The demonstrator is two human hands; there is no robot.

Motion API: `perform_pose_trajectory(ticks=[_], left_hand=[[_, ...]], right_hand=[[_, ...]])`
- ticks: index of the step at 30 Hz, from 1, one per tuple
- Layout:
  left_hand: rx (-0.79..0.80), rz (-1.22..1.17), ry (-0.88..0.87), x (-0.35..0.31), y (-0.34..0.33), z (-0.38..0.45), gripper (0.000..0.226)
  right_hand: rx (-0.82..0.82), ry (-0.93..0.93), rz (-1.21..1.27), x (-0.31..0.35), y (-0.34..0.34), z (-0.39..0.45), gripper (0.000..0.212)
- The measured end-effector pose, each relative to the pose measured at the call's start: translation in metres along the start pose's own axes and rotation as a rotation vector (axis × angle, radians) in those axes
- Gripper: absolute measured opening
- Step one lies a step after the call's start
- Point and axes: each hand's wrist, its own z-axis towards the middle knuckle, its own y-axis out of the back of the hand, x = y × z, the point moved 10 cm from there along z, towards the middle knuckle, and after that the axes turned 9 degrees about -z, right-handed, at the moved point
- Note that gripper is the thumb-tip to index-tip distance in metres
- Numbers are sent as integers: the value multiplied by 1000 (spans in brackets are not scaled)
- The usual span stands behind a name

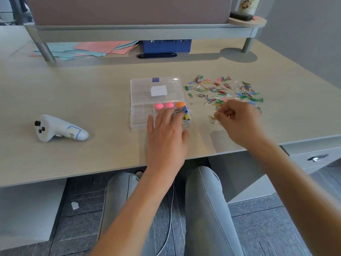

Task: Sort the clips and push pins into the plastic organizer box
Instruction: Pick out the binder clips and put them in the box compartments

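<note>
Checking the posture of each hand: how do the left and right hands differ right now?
The left hand lies flat with fingers spread over the clear plastic organizer box; the right hand is curled, pinching something small beside the scattered colourful paper clips. Both are bare and over the desk.

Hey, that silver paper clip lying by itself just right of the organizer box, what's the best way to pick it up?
The silver paper clip lies flat on the desk, clear of the pile of paper clips. Come straight down from above and pinch its two long sides with thumb and fingertip. It probably sits too flat to get under, so tipping one end up first should help.
</note>
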Motion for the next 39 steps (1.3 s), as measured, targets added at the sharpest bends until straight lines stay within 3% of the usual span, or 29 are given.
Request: perform_pose_trajectory(ticks=[5,12,20,29,39], left_hand=[[66,3,-94,-44,-36,10,35],[137,55,-139,-70,-75,35,22],[166,39,-59,-65,-96,54,21],[140,59,110,-57,-104,57,23],[23,-43,10,-59,-57,29,14]], right_hand=[[3,-55,-71,-45,21,-15,5],[68,-44,-57,-69,7,-9,29],[204,110,10,-61,-6,8,16],[71,-28,241,-90,8,6,12],[103,-238,570,-75,3,6,19]])
